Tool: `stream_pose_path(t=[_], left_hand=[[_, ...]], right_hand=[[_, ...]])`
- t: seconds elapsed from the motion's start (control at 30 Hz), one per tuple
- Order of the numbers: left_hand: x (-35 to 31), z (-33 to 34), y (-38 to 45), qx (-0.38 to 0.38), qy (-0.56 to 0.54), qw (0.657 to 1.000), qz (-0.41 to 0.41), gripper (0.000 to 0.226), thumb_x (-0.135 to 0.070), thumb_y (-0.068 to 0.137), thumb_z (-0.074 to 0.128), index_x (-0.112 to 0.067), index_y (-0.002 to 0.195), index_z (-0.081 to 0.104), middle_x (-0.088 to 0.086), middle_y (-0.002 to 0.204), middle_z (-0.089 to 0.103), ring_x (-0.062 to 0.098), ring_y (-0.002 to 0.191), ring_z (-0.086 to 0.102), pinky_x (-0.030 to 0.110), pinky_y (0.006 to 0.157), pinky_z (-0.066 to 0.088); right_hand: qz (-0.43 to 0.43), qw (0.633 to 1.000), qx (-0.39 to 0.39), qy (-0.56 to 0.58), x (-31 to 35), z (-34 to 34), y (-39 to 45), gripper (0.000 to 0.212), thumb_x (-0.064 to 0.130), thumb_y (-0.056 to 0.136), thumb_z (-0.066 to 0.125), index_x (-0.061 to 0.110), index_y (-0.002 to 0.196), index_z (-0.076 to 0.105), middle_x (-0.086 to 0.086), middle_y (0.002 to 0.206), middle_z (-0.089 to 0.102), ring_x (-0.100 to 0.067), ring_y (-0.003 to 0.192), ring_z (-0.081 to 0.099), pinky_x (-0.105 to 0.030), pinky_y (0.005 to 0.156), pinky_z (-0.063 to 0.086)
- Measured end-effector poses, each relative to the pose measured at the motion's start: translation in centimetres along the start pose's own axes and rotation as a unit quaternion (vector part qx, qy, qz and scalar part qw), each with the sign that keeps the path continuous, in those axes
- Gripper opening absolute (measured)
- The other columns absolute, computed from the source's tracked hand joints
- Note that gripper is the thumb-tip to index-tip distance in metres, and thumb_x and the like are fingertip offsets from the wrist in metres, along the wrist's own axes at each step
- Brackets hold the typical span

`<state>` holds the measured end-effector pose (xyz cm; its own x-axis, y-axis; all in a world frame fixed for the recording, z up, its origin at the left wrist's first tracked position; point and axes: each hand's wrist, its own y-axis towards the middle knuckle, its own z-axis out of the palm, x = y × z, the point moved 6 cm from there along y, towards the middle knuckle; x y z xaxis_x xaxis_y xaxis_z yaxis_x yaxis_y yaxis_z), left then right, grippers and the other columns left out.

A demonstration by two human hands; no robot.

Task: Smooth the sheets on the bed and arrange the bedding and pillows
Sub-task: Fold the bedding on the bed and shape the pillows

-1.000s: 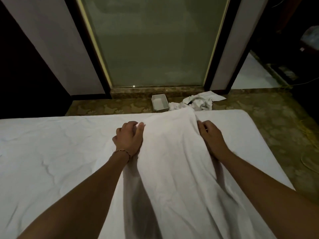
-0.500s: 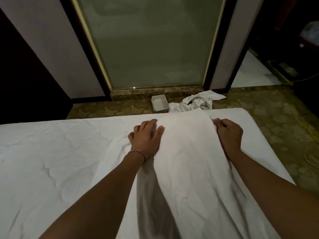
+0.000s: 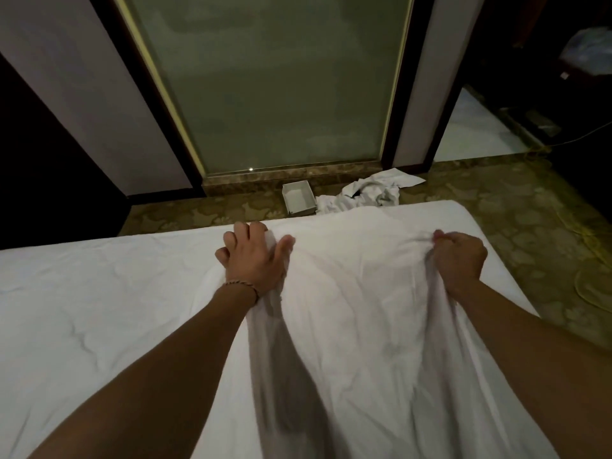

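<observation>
A white bed (image 3: 99, 309) with a wrinkled fitted sheet fills the lower part of the view. A loose white sheet (image 3: 357, 309) lies over its right half, stretched from me toward the far edge. My left hand (image 3: 255, 256) grips the sheet's left side, thumb on top of the cloth and fingers curled around a bunched fold. My right hand (image 3: 460, 256) pinches the sheet's right side in a fist near the bed's far right corner. The sheet is raised and taut between both hands. No pillows are in view.
Beyond the bed, a small white open box (image 3: 298, 202) and a heap of crumpled white linen (image 3: 367, 193) lie on the patterned carpet. A frosted glass door (image 3: 271, 81) stands behind them. A yellow cord (image 3: 583, 233) trails on the floor at right.
Both hands have moved forward toward the far edge and farther apart, spreading the loose sheet wider. The right hand has gone from lying along the cloth to gripping it in a fist.
</observation>
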<state>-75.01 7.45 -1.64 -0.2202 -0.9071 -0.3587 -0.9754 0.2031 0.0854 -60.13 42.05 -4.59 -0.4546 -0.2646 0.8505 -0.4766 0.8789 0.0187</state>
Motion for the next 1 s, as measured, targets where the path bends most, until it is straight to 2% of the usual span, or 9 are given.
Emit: stream_pose_path(t=[0.17, 0.27, 0.37, 0.47, 0.57, 0.67, 0.8, 0.9, 1.0], left_hand=[[-2.7, 1.7, -2.0, 0.067, 0.002, 0.997, 0.046, 0.063, -0.072, 0.092, 0.033, -0.04, 0.147, 0.027, 0.0, 0.148, 0.026, 0.028, 0.132, 0.024, 0.048, 0.11, 0.019], [-3.4, 2.1, -2.7, 0.073, -0.024, 0.995, 0.067, 0.064, -0.07, 0.092, 0.021, -0.046, 0.152, 0.018, -0.005, 0.164, 0.012, 0.026, 0.149, 0.005, 0.054, 0.118, 0.003], [-2.8, 2.2, -3.2, 0.077, -0.026, 0.995, 0.064, 0.057, -0.062, 0.1, 0.017, -0.045, 0.154, 0.016, -0.009, 0.167, 0.002, 0.022, 0.152, -0.011, 0.056, 0.119, -0.008], [-2.2, 1.8, -4.0, 0.075, -0.023, 0.995, 0.068, 0.055, -0.057, 0.103, 0.015, -0.045, 0.156, 0.01, -0.013, 0.166, -0.007, 0.018, 0.151, -0.019, 0.055, 0.118, -0.012], [-1.3, 2.0, -5.4, 0.098, 0.022, 0.989, 0.106, 0.056, -0.058, 0.102, 0.013, -0.047, 0.155, 0.0, -0.016, 0.163, -0.019, 0.018, 0.148, -0.029, 0.055, 0.115, -0.016], [-0.1, 3.2, -8.4, 0.141, 0.023, 0.982, 0.12, 0.059, -0.061, 0.1, 0.011, -0.047, 0.155, -0.004, -0.017, 0.162, -0.023, 0.018, 0.145, -0.034, 0.053, 0.116, -0.016], [1.1, 4.2, -11.4, 0.175, -0.021, 0.98, 0.092, 0.057, -0.059, 0.101, 0.012, -0.047, 0.155, -0.005, -0.016, 0.163, -0.019, 0.016, 0.147, -0.031, 0.049, 0.12, -0.011], [1.8, 3.7, -12.2, 0.164, -0.03, 0.984, 0.071, 0.056, -0.054, 0.103, 0.014, -0.045, 0.156, -0.003, -0.015, 0.164, -0.017, 0.018, 0.148, -0.028, 0.049, 0.121, -0.009], [2.0, 3.6, -12.7, 0.169, -0.023, 0.983, 0.074, 0.056, -0.052, 0.104, 0.015, -0.043, 0.155, -0.008, -0.014, 0.163, -0.022, 0.019, 0.147, -0.031, 0.05, 0.121, -0.009]], right_hand=[[0.027, 0.984, 0.12, -0.129, -1.6, 3.3, -0.5, 0.039, 0.029, 0.102, 0.05, -0.005, 0.1, 0.07, -0.025, 0.108, 0.068, -0.039, 0.102, 0.06, -0.033, 0.082, 0.04], [0.0, 0.994, 0.062, -0.092, 3.5, 3.7, -1.6, 0.043, 0.035, 0.102, 0.044, 0.006, 0.13, 0.058, -0.02, 0.137, 0.052, -0.037, 0.125, 0.047, -0.04, 0.103, 0.037], [-0.236, 0.967, 0.094, -0.027, 11.1, 4.8, -7.6, 0.05, 0.042, 0.102, 0.034, 0.018, 0.143, 0.047, -0.005, 0.149, 0.043, -0.023, 0.138, 0.037, -0.035, 0.113, 0.028], [-0.376, 0.879, 0.239, -0.17, 9.7, 8.4, -13.4, 0.052, 0.049, 0.103, 0.026, 0.033, 0.152, 0.032, 0.007, 0.162, 0.024, -0.011, 0.149, 0.016, -0.032, 0.119, 0.008], [-0.291, 0.89, 0.268, -0.227, 1.9, 8.6, -11.0, 0.051, 0.047, 0.103, 0.02, 0.036, 0.153, 0.022, 0.011, 0.162, 0.013, -0.012, 0.151, 0.007, -0.044, 0.122, 0.009], [-0.181, 0.897, 0.336, -0.224, -3.5, 7.7, -9.9, 0.047, 0.027, 0.104, 0.018, 0.019, 0.151, 0.022, -0.013, 0.162, 0.018, -0.022, 0.152, -0.001, -0.06, 0.113, 0.028], [-0.042, 0.912, 0.274, -0.302, -3.7, 4.8, -8.9, 0.063, 0.053, 0.102, 0.018, 0.024, 0.157, 0.012, -0.003, 0.165, 0.006, -0.026, 0.151, 0.005, -0.055, 0.12, 0.009], [-0.206, 0.912, 0.176, -0.309, 4.3, 4.6, -13.5, 0.062, 0.045, 0.103, 0.021, 0.016, 0.157, 0.014, -0.009, 0.166, 0.001, -0.027, 0.152, 0.001, -0.052, 0.122, 0.009], [-0.362, 0.851, 0.225, -0.307, 8.8, 6.0, -23.6, 0.062, 0.052, 0.101, 0.013, 0.03, 0.157, -0.001, 0.0, 0.164, -0.016, -0.023, 0.151, -0.014, -0.047, 0.123, 0.0]])
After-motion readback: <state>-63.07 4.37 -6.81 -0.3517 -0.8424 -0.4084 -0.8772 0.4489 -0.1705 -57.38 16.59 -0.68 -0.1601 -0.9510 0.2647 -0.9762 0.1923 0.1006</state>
